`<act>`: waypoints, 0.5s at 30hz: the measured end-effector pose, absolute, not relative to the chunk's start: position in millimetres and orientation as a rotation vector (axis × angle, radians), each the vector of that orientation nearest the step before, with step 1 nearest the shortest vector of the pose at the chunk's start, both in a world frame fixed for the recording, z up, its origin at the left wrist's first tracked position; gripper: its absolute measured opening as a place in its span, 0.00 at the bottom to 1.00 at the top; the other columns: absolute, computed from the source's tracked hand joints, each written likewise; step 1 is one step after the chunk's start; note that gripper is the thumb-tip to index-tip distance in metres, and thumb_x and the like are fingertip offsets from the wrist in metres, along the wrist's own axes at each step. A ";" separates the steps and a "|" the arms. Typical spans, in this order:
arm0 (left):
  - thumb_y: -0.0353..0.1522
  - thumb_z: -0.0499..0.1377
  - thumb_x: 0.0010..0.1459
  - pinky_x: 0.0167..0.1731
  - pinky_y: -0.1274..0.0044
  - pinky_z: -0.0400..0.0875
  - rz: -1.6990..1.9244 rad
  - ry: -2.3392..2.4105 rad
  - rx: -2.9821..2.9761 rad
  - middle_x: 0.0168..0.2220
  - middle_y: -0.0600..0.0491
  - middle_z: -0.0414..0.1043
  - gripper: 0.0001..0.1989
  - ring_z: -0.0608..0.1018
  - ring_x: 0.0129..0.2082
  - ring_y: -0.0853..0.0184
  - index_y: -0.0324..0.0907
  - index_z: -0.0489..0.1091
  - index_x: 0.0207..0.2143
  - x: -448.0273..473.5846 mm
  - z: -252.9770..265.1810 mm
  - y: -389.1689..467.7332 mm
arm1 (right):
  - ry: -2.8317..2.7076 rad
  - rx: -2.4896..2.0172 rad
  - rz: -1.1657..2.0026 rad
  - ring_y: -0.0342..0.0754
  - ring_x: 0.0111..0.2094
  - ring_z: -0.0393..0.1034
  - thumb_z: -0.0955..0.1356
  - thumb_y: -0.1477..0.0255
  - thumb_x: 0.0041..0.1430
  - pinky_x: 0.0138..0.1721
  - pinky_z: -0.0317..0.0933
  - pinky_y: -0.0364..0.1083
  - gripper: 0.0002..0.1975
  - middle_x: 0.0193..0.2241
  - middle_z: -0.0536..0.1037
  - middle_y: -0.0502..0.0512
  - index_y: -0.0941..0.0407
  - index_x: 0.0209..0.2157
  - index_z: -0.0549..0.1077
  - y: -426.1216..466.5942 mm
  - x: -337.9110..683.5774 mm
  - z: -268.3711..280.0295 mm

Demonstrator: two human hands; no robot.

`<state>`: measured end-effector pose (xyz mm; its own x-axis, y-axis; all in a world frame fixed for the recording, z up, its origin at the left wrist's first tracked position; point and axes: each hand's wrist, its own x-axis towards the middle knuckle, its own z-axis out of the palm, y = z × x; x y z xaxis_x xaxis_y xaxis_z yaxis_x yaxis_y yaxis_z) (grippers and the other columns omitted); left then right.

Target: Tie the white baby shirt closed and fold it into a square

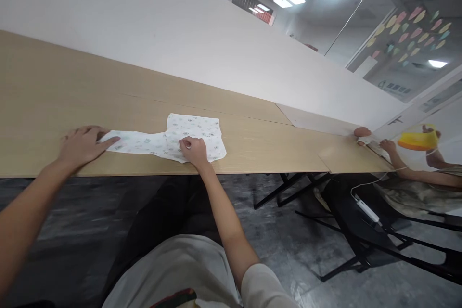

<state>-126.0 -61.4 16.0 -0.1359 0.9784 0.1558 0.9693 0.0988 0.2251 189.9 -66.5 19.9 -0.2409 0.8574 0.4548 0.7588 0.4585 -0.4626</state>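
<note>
Both hands are down on the cloth as I watch from the head camera. My left hand (83,145) lies flat with its fingers spread loosely, pressing on the far left end of the white printed cloth (173,139); the fingertips rest on the fabric's narrow end while the palm sits on bare wood beside it. My right hand (195,150) is curled over the near edge of the cloth's wider part, the thumb and forefinger drawn together as if pinching a bit of fabric, though I cannot tell for sure how much it has between them.

The cloth lies on the wooden table (54,101), close to the near edge and roughly in front of my body. It looks like a small garment or patterned piece, with a narrow strip running left toward the left hand and a broader squarish part on the right, mostly flat, with a slight fold where the two parts meet.

Far off to the right, at the table's other end, another person's arm (407,168) reaches toward the tabletop, and a yellow object (418,140) shows just above it. A white cable (364,204) hangs below that end of the table.
</note>
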 end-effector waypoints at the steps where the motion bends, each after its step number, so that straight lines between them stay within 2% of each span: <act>1: 0.52 0.43 0.57 0.58 0.57 0.56 0.445 2.274 2.065 0.60 0.35 0.64 0.39 0.64 0.60 0.45 0.30 0.67 0.56 -123.7 16.8 -60.8 | -2.033 -1.340 0.184 0.45 0.37 0.77 0.67 0.70 0.64 0.44 0.61 0.41 0.09 0.32 0.82 0.52 0.57 0.34 0.78 -66.6 189.7 19.8; 3: 0.50 0.43 0.58 0.56 0.62 0.61 0.485 2.234 2.071 0.56 0.35 0.68 0.37 0.68 0.56 0.48 0.29 0.66 0.55 -117.1 20.0 -58.6 | -2.010 -1.331 0.177 0.45 0.37 0.77 0.67 0.70 0.64 0.45 0.61 0.41 0.09 0.32 0.82 0.52 0.57 0.34 0.78 -66.4 189.6 19.2; 5: 0.49 0.43 0.59 0.51 0.65 0.65 0.536 2.229 2.002 0.53 0.37 0.71 0.35 0.72 0.51 0.51 0.32 0.66 0.55 -105.7 26.9 -55.0 | -1.984 -1.322 0.183 0.45 0.37 0.77 0.67 0.71 0.64 0.45 0.62 0.41 0.08 0.32 0.82 0.52 0.57 0.34 0.78 -65.4 189.8 18.2; 9: 0.48 0.49 0.58 0.46 0.69 0.67 0.833 2.165 1.909 0.49 0.43 0.74 0.29 0.75 0.43 0.56 0.38 0.67 0.53 -65.6 54.4 -47.0 | -1.921 -1.340 0.243 0.45 0.37 0.77 0.67 0.71 0.63 0.43 0.63 0.40 0.07 0.31 0.81 0.52 0.57 0.34 0.77 -63.9 190.9 17.3; 12: 0.45 0.55 0.56 0.48 0.71 0.66 1.137 1.953 1.942 0.51 0.45 0.73 0.26 0.74 0.46 0.60 0.39 0.67 0.52 -22.8 82.0 -44.6 | -1.825 -1.370 0.335 0.44 0.37 0.76 0.67 0.70 0.64 0.43 0.64 0.40 0.07 0.32 0.81 0.52 0.56 0.37 0.77 -65.9 190.9 19.2; 15: 0.46 0.57 0.57 0.49 0.71 0.66 1.187 1.712 2.038 0.52 0.44 0.72 0.27 0.74 0.50 0.59 0.39 0.66 0.53 24.1 104.2 -45.7 | -1.655 -1.354 0.512 0.43 0.37 0.76 0.63 0.65 0.67 0.41 0.65 0.39 0.13 0.33 0.80 0.53 0.57 0.45 0.74 -66.8 190.5 22.2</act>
<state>24.1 -45.7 104.2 -0.0087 0.9026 0.4303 0.7193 -0.2933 0.6298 190.5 -66.8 22.2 0.0146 0.9243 0.3815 0.5477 0.3118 -0.7764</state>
